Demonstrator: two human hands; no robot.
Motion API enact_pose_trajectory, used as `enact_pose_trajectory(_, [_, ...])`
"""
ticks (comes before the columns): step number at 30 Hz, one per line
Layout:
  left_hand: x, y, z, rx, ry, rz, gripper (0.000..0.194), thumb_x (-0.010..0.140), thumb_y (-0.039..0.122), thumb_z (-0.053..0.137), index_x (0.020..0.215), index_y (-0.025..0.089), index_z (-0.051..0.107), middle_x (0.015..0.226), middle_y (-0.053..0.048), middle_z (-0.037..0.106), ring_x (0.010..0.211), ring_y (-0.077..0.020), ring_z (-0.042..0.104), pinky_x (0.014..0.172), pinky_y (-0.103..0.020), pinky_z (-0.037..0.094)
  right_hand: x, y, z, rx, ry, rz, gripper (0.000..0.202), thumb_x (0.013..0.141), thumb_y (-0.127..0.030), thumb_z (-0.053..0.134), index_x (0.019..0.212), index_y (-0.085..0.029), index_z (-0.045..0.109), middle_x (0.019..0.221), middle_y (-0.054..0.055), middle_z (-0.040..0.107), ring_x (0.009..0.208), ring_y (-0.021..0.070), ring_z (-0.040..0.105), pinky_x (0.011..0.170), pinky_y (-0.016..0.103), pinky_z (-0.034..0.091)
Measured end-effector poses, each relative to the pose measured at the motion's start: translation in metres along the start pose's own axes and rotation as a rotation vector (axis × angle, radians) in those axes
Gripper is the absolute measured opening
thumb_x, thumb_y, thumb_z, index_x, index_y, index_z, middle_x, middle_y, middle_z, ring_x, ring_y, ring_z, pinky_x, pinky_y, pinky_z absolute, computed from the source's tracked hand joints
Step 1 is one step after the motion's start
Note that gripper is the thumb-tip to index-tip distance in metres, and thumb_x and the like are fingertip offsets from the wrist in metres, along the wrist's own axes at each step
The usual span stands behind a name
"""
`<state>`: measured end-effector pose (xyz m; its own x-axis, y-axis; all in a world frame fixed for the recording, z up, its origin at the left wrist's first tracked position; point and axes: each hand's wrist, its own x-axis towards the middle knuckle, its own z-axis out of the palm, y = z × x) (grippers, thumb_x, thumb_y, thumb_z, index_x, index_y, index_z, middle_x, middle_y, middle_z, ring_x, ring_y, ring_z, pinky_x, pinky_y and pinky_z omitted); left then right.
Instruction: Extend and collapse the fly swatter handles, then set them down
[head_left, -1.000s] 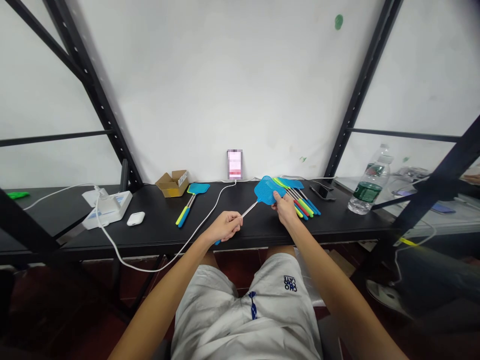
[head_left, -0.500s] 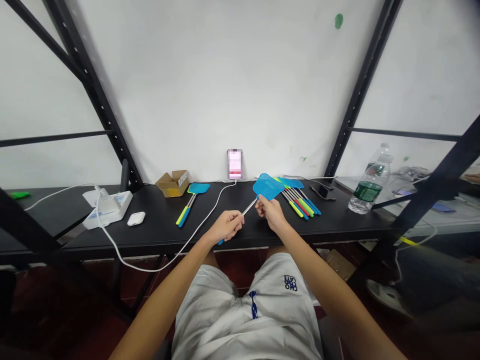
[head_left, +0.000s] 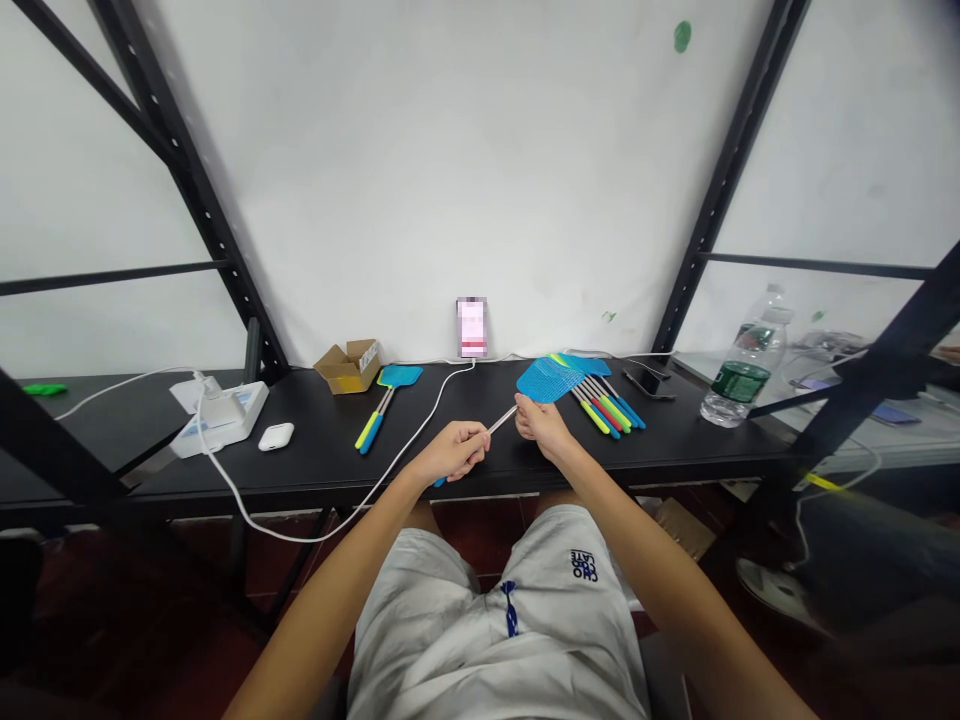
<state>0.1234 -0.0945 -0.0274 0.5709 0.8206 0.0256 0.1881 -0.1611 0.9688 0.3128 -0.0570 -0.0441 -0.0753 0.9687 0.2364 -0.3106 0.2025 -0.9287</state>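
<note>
Above the front part of the black table, both hands hold one blue fly swatter [head_left: 546,380]. My left hand [head_left: 459,450] is closed round its handle end, and a bit of blue handle shows below the fist. My right hand [head_left: 541,424] pinches the metal rod just under the blue mesh head. The silvery rod runs slanting between the hands. Right of the head lie several swatters [head_left: 604,402] with yellow-green, red and blue handles. To the left, a yellow-handled and a blue-handled swatter [head_left: 375,418] lie side by side.
A phone [head_left: 472,328] stands against the wall. On the black table [head_left: 300,470] are an open cardboard box [head_left: 348,368], a white case [head_left: 276,437], a white power strip [head_left: 225,420] and a dark phone [head_left: 649,382]. Bottles [head_left: 742,375] stand right. A white cable loops over the front edge.
The held swatter's head has tilted and shifted slightly right, and my right hand has moved a little right with it. My left hand keeps its hold on the handle.
</note>
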Motion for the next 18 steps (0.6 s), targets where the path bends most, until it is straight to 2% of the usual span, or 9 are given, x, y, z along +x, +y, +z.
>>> enact_pose_trajectory(6, [0.002,-0.004,-0.001,0.050,0.005,0.012,0.026,0.085,0.043,0.051,0.077,0.018,0.050,0.054,0.009,0.044,0.028,-0.0018,0.031,0.027,-0.013,0.021,0.005,-0.005,-0.011,0.006,0.001,-0.012,0.051,0.074,-0.045,0.069,0.056,-0.023,0.027,0.044,-0.010,0.023,0.037,0.0027,0.019,0.036,0.018,0.010])
enact_pose_trajectory(14, [-0.001,-0.001,-0.003,0.078,-0.048,0.001,0.026,0.084,0.043,0.051,0.080,0.017,0.051,0.055,0.008,0.044,0.030,-0.0019,0.030,0.027,-0.013,0.022,0.016,-0.026,-0.052,-0.004,0.072,-0.061,0.053,0.073,-0.045,0.072,0.053,-0.022,0.029,0.044,-0.010,0.025,0.036,0.0023,0.020,0.035,0.018,0.012])
enact_pose_trajectory(18, [-0.001,-0.003,-0.004,0.091,-0.053,-0.015,0.024,0.084,0.041,0.051,0.080,0.018,0.052,0.055,0.008,0.044,0.030,-0.0021,0.030,0.028,-0.013,0.023,0.017,-0.031,-0.064,-0.022,0.089,-0.086,0.053,0.071,-0.047,0.073,0.054,-0.023,0.029,0.043,-0.009,0.026,0.036,0.0032,0.021,0.034,0.018,0.014])
